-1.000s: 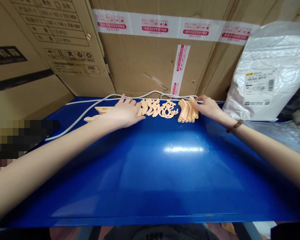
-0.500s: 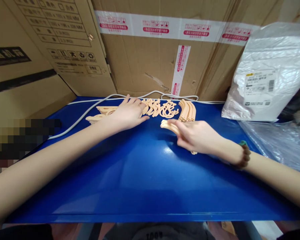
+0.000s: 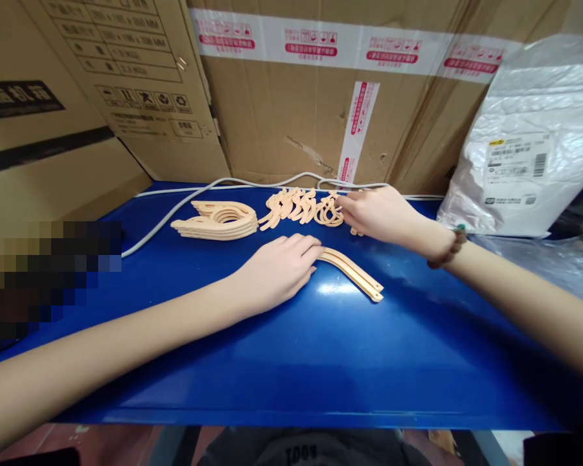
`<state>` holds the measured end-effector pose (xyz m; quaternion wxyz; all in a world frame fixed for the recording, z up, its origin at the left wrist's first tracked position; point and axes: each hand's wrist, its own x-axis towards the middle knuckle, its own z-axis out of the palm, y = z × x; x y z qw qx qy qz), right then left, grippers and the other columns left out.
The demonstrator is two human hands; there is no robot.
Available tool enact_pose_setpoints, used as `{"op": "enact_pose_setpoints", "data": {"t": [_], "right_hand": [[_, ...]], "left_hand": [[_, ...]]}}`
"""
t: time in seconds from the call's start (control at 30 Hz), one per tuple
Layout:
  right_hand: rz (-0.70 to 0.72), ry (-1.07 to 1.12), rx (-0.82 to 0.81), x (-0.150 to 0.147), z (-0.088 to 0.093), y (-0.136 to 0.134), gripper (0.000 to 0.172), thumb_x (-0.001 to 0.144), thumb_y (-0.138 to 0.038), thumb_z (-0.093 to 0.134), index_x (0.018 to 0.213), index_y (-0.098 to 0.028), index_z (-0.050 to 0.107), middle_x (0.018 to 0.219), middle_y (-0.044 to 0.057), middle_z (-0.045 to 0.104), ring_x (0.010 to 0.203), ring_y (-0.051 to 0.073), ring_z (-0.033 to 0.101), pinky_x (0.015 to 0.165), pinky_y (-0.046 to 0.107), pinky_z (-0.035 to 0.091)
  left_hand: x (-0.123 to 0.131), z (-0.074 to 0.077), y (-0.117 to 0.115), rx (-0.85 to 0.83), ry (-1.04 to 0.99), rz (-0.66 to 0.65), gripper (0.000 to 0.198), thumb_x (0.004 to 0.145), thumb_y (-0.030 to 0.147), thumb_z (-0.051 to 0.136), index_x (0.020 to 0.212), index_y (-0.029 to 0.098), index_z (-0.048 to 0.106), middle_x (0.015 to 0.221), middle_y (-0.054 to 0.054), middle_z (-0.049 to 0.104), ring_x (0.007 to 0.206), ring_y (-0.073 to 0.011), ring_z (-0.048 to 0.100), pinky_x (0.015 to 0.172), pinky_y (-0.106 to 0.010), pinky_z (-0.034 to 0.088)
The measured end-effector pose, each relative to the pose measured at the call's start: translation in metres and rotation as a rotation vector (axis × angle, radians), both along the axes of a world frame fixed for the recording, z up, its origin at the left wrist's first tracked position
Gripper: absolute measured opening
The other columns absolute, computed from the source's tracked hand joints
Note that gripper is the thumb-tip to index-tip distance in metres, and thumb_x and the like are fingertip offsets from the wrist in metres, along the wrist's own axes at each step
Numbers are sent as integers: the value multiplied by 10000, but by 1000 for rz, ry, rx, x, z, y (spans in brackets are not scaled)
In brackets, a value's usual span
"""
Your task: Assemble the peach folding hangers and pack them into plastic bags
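Observation:
My left hand (image 3: 284,268) is closed around the left end of two curved pale wooden strips (image 3: 352,272), which lie side by side on the blue table; small holes show at their free ends. My right hand (image 3: 376,210), with a brown beaded bracelet on its wrist, reaches to the back. Its fingers curl down over the stack of curved wooden strips (image 3: 357,232), hiding most of it. Just left of those fingers lie wooden ring-shaped pieces (image 3: 328,212) and a row of small S-shaped wooden pieces (image 3: 291,206). Farther left stands a neat stack of larger looped wooden pieces (image 3: 216,221).
A white cable (image 3: 175,204) runs along the back of the blue table (image 3: 291,362). Cardboard boxes (image 3: 282,97) wall in the back and left. At the right stands a white plastic package (image 3: 510,149), with clear plastic wrap (image 3: 539,265) in front.
My right hand has let go of the curved strips and moved back to the stack. My left hand has come forward from the back pieces onto the strips, now lying on the table.

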<state>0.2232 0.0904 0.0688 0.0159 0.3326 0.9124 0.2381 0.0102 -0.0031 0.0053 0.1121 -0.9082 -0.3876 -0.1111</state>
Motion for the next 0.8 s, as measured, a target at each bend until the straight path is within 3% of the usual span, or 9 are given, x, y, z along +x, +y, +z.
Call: {"op": "enact_pose_setpoints", "data": {"t": [0.13,0.3,0.5,0.67,0.8], "right_hand": [[-1,-38,12,-11,0,35,323,994,-214,376,1050,-121,681,1039,142,687,762,201,600,567,327,216],[199,-136,21,-26,-5,59,281,953,-118,429,996,-102,706,1041,148,669,786,182,563,589,322,236],[263,-268,89,-41,-7,65,327,953,-46,395,955,-99,718,990,130,685,824,187,564,645,321,304],[291,-304,106,-46,-6,66,367,970,-12,360,980,-120,711,965,85,695,892,177,584,730,315,364],[296,-242,123,-34,7,68,366,1005,-67,325,1026,-124,687,983,98,682,908,195,600,763,346,376]], "left_hand": [[1,2,1,-3,16,6,313,1042,209,398,1219,127,643,1254,-112,675,1050,-231,656,865,-351,523],[3,1,3,21,37,11,274,1044,212,417,1124,122,664,1161,-112,701,996,-216,658,840,-328,521],[10,7,3,38,85,35,257,1042,221,421,981,124,652,963,-94,686,868,-215,626,737,-319,494],[14,14,1,-111,36,44,264,1037,346,472,1043,125,616,1128,-103,635,995,-229,594,810,-327,500],[14,11,1,-126,13,42,262,1058,320,412,1058,140,603,1142,-95,618,994,-220,582,821,-328,503]]}}
